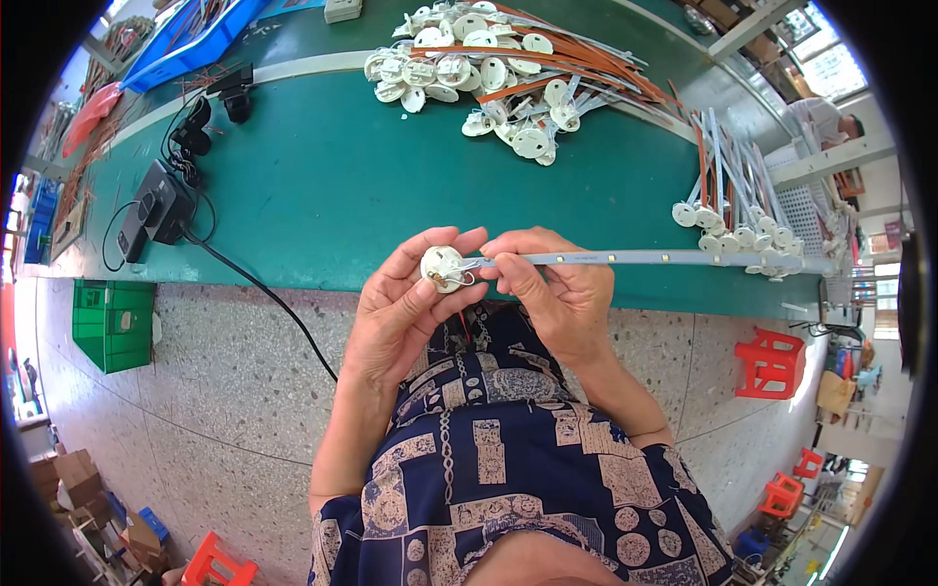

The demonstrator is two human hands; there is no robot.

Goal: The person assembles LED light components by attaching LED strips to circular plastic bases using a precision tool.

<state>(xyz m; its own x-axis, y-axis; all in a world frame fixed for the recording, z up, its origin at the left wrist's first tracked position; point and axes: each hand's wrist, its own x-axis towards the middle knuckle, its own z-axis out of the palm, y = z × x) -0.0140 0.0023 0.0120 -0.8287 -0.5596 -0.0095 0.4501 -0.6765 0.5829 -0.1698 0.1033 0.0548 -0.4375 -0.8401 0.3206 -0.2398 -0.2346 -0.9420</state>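
Between the fingers and thumb of my left hand (403, 305) is a round white end cap (442, 266), its open side with small metal parts and thin wires turned up. My right hand (559, 293) pinches the left end of a long, narrow LED strip (640, 259), close beside the cap. Thin white wires (471, 270) run between the cap and the strip's end. The strip reaches out to the right over the table's near edge, small yellowish LEDs spaced along it. Both hands are at the front edge of the green table (293, 195).
A heap of white round caps with brown and grey strips (489, 68) lies at the back. More capped strips (733, 220) are bundled at the right. Black devices with a cable (161, 205) sit at the left, near a blue tray (186, 49). A green crate (115, 322) and red stools (769, 363) stand below.
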